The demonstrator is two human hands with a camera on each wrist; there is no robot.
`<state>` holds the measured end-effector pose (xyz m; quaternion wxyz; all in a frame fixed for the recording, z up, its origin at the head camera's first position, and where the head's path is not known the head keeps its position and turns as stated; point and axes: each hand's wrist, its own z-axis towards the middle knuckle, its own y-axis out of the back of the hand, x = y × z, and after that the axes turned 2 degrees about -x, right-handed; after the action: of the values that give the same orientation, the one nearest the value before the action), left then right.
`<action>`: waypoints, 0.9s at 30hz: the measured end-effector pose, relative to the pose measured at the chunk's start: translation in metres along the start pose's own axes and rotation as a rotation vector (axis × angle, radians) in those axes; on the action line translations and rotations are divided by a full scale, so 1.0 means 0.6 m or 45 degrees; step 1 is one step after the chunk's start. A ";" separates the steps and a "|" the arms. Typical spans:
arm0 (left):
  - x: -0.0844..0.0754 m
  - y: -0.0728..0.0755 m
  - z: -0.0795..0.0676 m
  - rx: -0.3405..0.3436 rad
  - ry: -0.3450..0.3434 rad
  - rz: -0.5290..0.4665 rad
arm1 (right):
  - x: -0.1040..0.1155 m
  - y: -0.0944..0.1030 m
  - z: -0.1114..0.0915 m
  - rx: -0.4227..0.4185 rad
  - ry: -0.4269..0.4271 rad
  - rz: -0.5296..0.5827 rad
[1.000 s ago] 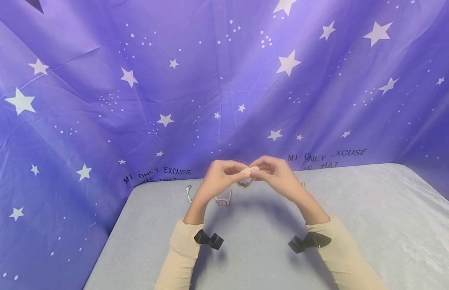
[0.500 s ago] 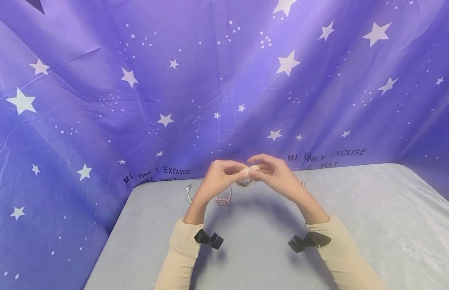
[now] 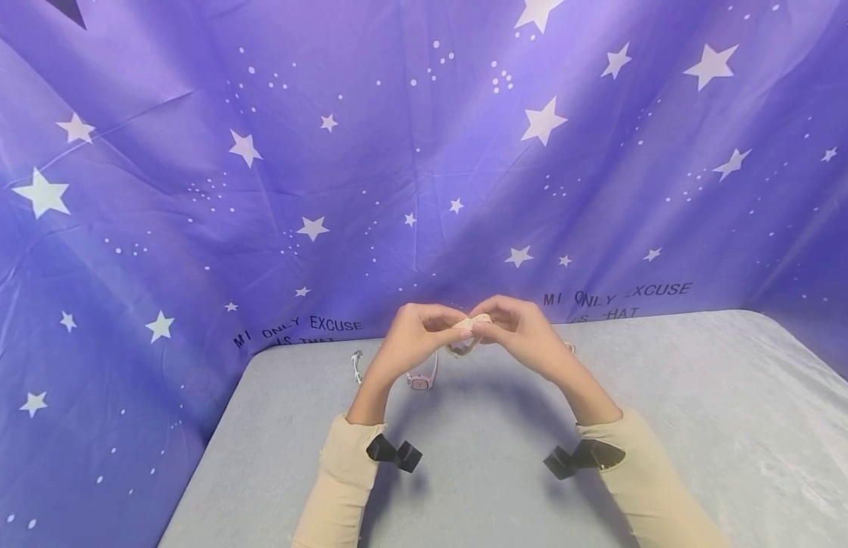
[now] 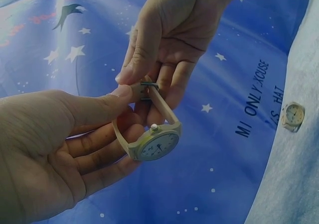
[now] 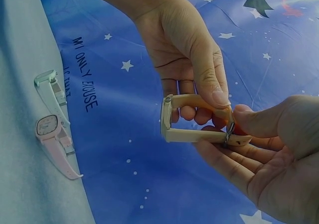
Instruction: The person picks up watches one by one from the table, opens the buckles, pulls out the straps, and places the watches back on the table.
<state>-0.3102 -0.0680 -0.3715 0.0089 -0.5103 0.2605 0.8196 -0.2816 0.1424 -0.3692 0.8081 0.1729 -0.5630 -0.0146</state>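
Note:
A cream wristwatch (image 4: 158,145) with a round white dial is held in the air between both hands, its strap looped through a metal buckle (image 4: 147,90). My left hand (image 3: 413,339) pinches one strap part near the buckle with thumb and fingers. From the other side, my right hand (image 3: 527,335) pinches the strap end at the buckle, thumb facing the left thumb. The dial hangs below the fingers in the left wrist view. In the right wrist view the watch case (image 5: 166,118) shows edge-on. Fingers partly cover the strap.
On the grey cloth-covered table (image 3: 479,487) lie a pink watch (image 5: 48,126) and a pale green-white watch (image 5: 46,79), towards the left. Another round-dial watch (image 4: 292,115) lies on the right, mostly behind my right hand in the head view. A purple star-print curtain (image 3: 424,152) hangs behind.
Half a second ago the right index finger was lifted from the strap; now it is back down by the buckle. Both arms stay in nearly the same place.

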 end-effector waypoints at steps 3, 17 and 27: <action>0.000 0.000 0.000 -0.002 0.004 0.003 | 0.002 0.000 -0.001 -0.004 -0.023 -0.001; 0.002 -0.005 0.000 0.006 -0.009 0.014 | -0.001 0.001 -0.002 0.033 0.030 0.011; 0.003 -0.003 0.001 0.015 -0.027 0.026 | -0.001 0.001 -0.001 0.028 0.065 -0.011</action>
<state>-0.3108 -0.0668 -0.3738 0.0063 -0.4988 0.2703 0.8235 -0.2812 0.1434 -0.3697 0.8200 0.1845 -0.5417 -0.0074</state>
